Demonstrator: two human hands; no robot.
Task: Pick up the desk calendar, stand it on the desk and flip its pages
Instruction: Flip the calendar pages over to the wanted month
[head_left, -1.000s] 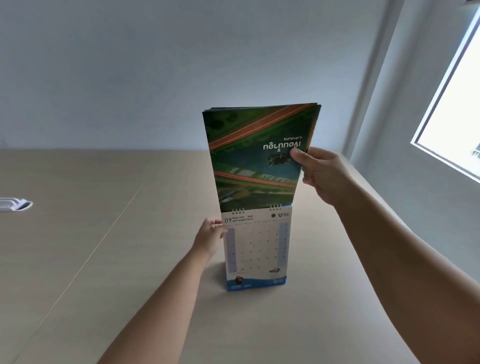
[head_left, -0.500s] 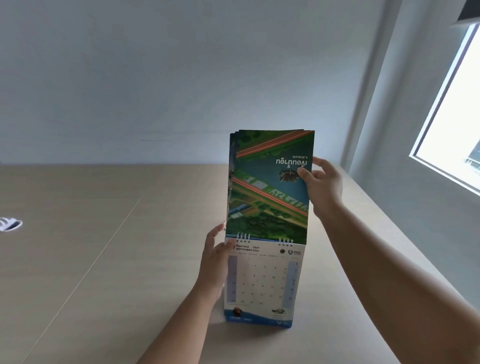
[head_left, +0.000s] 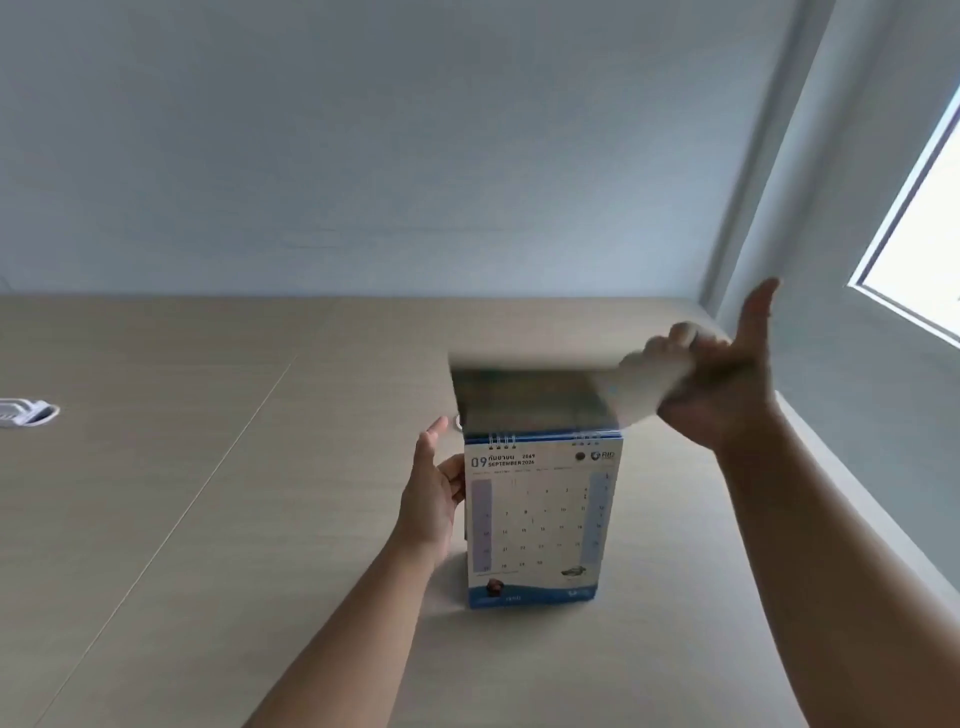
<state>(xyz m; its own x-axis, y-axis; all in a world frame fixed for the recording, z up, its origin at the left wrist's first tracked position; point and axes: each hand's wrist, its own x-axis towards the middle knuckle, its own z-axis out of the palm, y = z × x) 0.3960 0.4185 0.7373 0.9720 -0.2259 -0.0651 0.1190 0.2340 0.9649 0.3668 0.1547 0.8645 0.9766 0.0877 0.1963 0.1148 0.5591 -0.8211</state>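
The desk calendar (head_left: 540, 519) stands upright on the beige desk (head_left: 208, 545), its white September page facing me. Above the spiral binding, a blurred stack of flipped pages (head_left: 530, 400) leans backward over the top. My left hand (head_left: 434, 499) grips the calendar's left edge, with the thumb raised and the fingers behind. My right hand (head_left: 727, 389) is at the upper right of the stack. Its fingers curl around the pages' far corner and its thumb points up.
A small white object (head_left: 26, 413) lies at the desk's far left. A seam line crosses the desk diagonally on the left. The desk ends at a pale wall behind, and a bright window (head_left: 930, 249) is on the right.
The lifted pages have swung from upright to tipping back over the binding. My right hand moved right and down with them. The view tilted, so the calendar sits lower in frame.
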